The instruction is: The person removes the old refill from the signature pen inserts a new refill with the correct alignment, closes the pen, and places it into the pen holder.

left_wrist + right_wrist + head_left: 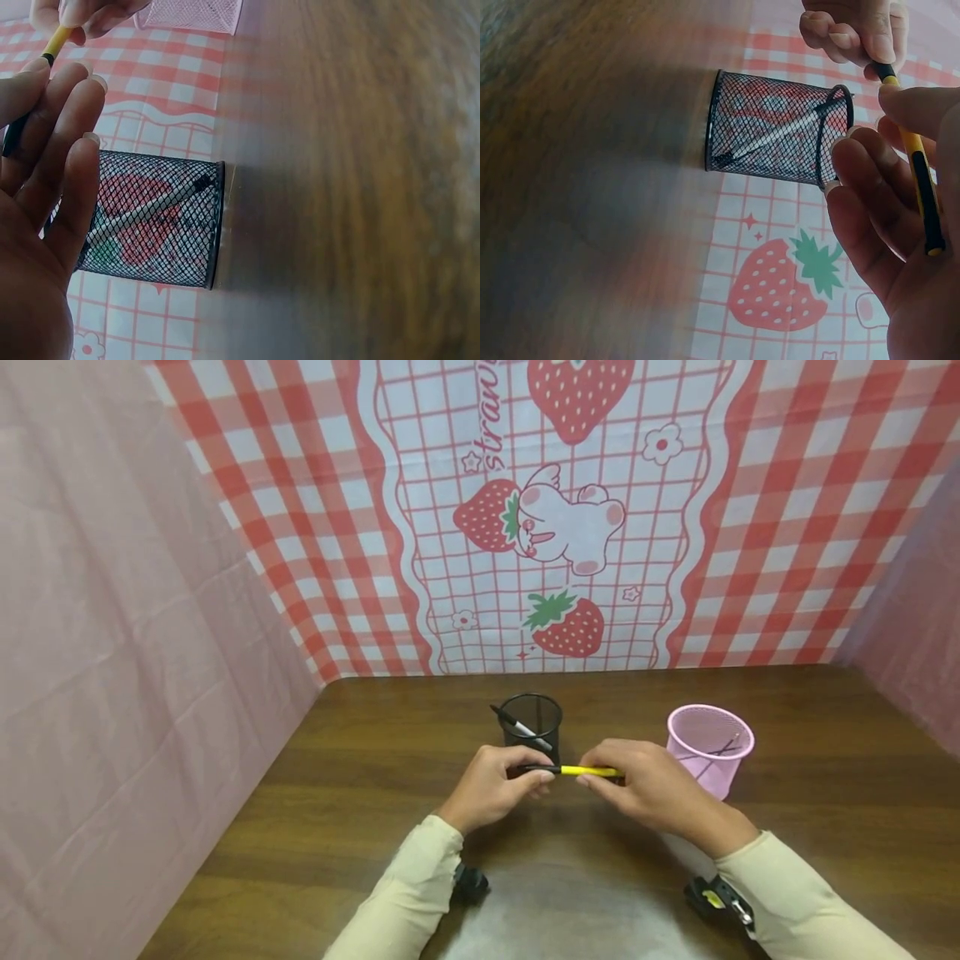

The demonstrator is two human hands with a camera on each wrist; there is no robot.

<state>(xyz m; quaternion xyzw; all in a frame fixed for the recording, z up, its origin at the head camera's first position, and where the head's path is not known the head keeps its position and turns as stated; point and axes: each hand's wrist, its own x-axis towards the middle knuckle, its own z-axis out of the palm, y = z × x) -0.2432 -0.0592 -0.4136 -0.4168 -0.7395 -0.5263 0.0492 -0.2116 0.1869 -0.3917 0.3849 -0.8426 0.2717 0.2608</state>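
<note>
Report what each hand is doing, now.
Left hand: pinching the black end of a slim yellow-and-black pen.
Right hand: pinching the same pen's yellow section.

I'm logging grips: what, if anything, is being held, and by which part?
A yellow-and-black pen: the left hand pinches one black end, the right hand the yellow section beside it.

in the left hand (pixel 491 787) and right hand (pixel 648 787), a smooth plastic-looking pen (pixel 573 770); beyond them, metal-looking mesh on the black cup (pixel 742 97); beneath, a glossy wood-grained tabletop (pixel 315 860).
</note>
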